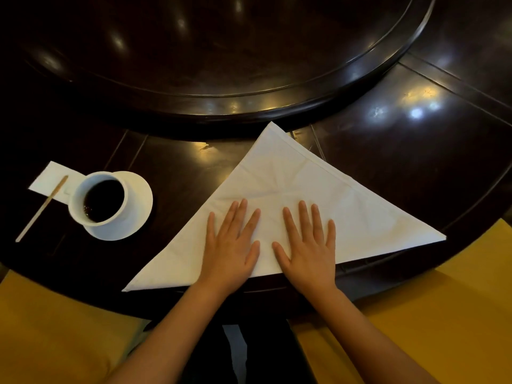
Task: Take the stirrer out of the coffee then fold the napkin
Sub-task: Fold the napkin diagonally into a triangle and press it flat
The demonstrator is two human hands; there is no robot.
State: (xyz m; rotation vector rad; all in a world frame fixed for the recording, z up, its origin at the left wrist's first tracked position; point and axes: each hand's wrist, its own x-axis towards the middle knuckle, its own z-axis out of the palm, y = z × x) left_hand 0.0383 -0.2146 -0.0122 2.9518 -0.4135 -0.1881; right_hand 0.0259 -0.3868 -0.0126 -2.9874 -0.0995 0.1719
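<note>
Lying before us on the dark polished wooden tabletop (177, 173), the white cloth napkin (291, 189) is folded into a large triangle, its peak pointing away from us toward the raised round dark wooden turntable (221, 51) and its long edge running along the near rim of the tabletop. Faint creases fan across its surface, and a stitched hem shows along the right slope. The right corner of the triangle reaches close to the tabletop's curved edge; the left corner sits just inside the near rim.

Well to the left, apart from the napkin, we see the thin wooden stirrer (41, 209) lying out of the coffee, its upper end on a small white paper napkin (51, 177) and its lower end on the bare tabletop. Beside it stands the white ceramic cup of black coffee (101, 199) on a white round saucer (138, 206). Bare tabletop lies between saucer and napkin, and more to the right of the triangle.

Our left hand (231, 245) and right hand (309, 245) both rest flat and open on the napkin's lower middle, palms down, fingers spread and pointing away, thumbs near each other, gripping nothing. Both forearms reach in from the near edge over the yellow seat cushions (55, 328).
</note>
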